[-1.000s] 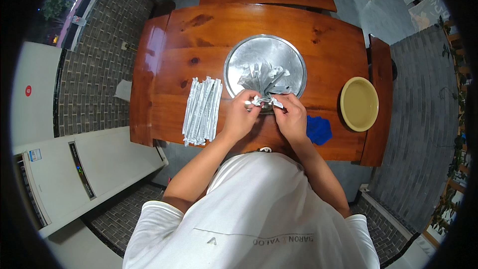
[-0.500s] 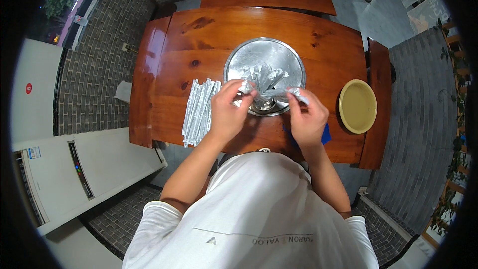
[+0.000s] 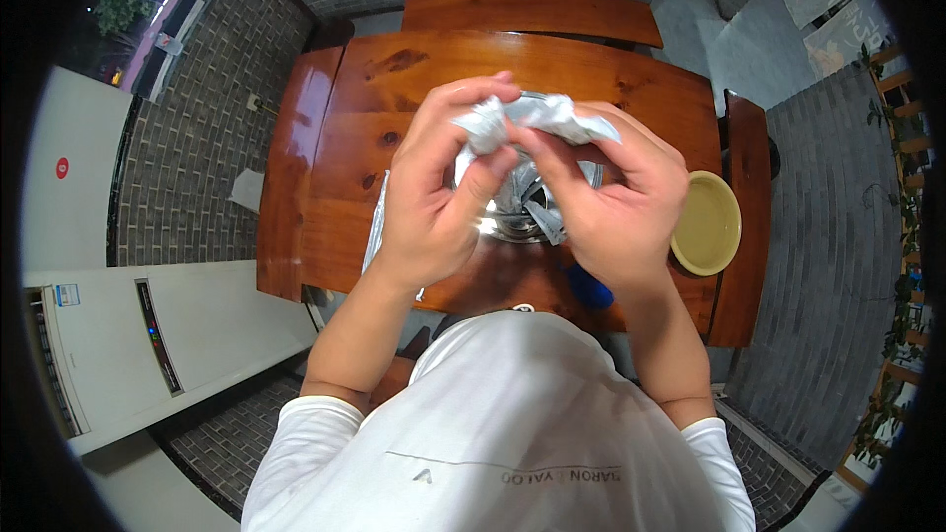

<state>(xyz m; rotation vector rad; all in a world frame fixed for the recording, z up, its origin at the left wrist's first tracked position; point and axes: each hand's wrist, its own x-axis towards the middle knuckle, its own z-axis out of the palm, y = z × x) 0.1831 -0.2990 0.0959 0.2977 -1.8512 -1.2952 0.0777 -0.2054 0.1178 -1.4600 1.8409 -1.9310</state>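
My two hands are raised close together over the round metal tray (image 3: 512, 227). Between thumb and fingers, my left hand (image 3: 434, 187) pinches crumpled whitish plastic wrapping (image 3: 486, 125). My right hand (image 3: 631, 202) also grips crumpled wrapping, which stretches from its fingers toward the left hand. Whether this is one piece or two I cannot tell. Below, strips of clear, silvery plastic (image 3: 544, 220) lie on the tray, partly hidden by my hands. Beside my left wrist, a row of slim packets in silvery wrapping (image 3: 377, 222) is mostly covered by that hand.
A yellow oval basin (image 3: 708, 224) stands on the right of the wooden table (image 3: 340, 158). Something blue (image 3: 589, 288) lies near the front edge, by my right wrist. Wooden benches (image 3: 532, 15) line the table's far side and both ends.
Both hands have risen toward me and come closer together, bringing the plastic up from the tray. The wrapping that was stretched between them is now bunched. My left hand now covers most of the packets.
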